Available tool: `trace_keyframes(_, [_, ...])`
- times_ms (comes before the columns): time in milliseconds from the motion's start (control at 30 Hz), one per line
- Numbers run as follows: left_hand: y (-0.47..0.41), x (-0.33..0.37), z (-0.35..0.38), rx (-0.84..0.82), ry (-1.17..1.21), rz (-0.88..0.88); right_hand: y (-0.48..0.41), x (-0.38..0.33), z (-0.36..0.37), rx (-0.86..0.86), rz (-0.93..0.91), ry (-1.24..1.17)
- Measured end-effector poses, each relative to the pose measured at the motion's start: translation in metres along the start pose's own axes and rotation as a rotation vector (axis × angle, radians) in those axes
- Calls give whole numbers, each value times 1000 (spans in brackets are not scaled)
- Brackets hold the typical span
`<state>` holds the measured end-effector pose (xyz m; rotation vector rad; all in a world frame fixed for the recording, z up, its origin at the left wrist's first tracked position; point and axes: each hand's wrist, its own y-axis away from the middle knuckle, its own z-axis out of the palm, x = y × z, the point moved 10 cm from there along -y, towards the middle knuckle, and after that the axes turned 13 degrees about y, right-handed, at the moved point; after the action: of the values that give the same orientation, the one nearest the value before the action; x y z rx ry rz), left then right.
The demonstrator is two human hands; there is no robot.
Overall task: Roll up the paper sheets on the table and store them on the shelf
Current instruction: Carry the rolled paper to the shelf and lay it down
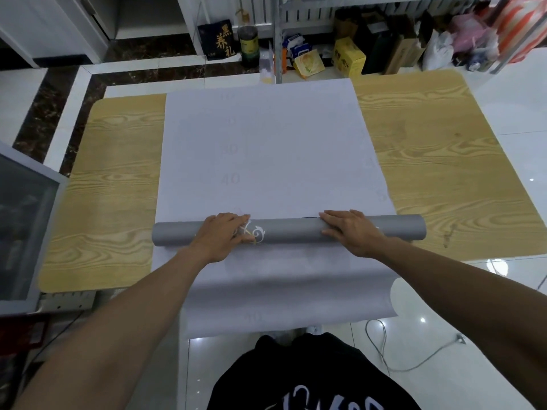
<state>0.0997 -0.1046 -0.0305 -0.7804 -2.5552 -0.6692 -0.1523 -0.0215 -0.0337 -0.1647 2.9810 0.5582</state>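
Both hands lie open with fingers laid flat over the gray roll (291, 230), the left hand (228, 233) on its left half and the right hand (352, 229) on its right. They are spaced, I judge, so the tube winds tight and even. The roll lies crosswise under the palms on the white sheet (266, 143), which runs flat beyond the fingertips. Behind the wrists the sheet droops off the surface (118, 173).
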Motion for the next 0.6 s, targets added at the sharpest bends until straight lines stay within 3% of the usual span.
trace_keyframes(200, [-17, 17, 17, -45, 1, 23, -9, -14, -1, 7, 1, 11])
trace_keyframes(600, [-10, 25, 14, 31, 47, 84, -9, -42, -7, 46, -1, -31])
